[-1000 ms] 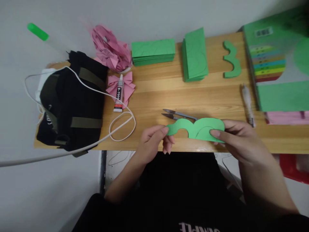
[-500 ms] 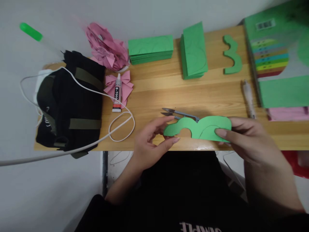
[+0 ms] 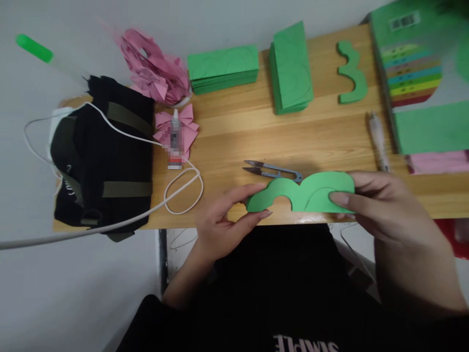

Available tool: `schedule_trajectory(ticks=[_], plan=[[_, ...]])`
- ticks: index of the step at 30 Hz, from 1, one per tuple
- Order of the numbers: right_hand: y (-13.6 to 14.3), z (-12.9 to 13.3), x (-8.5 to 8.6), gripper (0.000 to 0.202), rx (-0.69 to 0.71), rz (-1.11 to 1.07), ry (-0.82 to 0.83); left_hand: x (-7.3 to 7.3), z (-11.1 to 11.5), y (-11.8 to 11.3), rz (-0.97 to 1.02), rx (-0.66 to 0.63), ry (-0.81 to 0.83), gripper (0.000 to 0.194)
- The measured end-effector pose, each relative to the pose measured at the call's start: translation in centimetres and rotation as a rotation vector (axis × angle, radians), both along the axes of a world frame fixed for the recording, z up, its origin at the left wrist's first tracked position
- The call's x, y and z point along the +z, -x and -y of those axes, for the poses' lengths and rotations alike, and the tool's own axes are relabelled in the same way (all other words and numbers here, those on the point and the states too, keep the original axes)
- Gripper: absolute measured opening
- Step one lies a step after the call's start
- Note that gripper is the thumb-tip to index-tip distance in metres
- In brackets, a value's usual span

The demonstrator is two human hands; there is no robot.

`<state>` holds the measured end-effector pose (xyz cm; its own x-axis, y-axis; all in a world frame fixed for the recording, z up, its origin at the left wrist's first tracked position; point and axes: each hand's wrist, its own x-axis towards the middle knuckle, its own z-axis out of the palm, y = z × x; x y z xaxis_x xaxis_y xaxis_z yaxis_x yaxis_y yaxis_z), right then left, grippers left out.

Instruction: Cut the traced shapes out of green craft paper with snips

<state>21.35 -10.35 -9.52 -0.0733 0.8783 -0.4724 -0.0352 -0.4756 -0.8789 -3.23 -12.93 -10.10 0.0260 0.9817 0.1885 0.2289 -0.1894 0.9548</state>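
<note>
A green paper piece (image 3: 311, 193) with a wavy, partly cut outline and a drawn curve is held level above the table's front edge. My right hand (image 3: 384, 210) pinches its right end, thumb on top and fingers behind. At the left end, my left hand (image 3: 227, 220) is closed around the narrow tip with thumb and forefinger. Just behind the paper lie thread snips (image 3: 273, 171), their dark blades pointing left. A finished-looking green wavy cutout (image 3: 353, 73) rests at the back right of the table.
Two stacks of green paper, a wide stack (image 3: 223, 68) and an upright stack (image 3: 292, 71), stand at the back. A pen (image 3: 378, 139) lies beside a green pack (image 3: 432, 127). Pink ribbon (image 3: 157, 73), a glue tube (image 3: 176, 139), a white cable (image 3: 183, 190) and a black bag (image 3: 124, 166) are left.
The view has shifted slightly. My left hand has moved a little left along the paper's tip, and the snips show more fully behind the paper. My right hand keeps its pinch.
</note>
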Motion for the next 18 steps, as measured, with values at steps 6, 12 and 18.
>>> schedule_trajectory(ticks=[6,12,18], plan=[[-0.37,0.04,0.05,0.028,0.065,-0.026,-0.007,0.05,0.31,0.15,0.053,-0.016,0.033,0.048],[-0.43,0.11,-0.07,0.025,0.09,-0.049,-0.035,0.0,0.26,0.33,0.046,-0.014,0.055,0.043],[-0.46,0.07,0.09,0.025,0.07,-0.028,-0.025,0.19,-0.16,0.43,0.212,-0.11,0.056,0.046]])
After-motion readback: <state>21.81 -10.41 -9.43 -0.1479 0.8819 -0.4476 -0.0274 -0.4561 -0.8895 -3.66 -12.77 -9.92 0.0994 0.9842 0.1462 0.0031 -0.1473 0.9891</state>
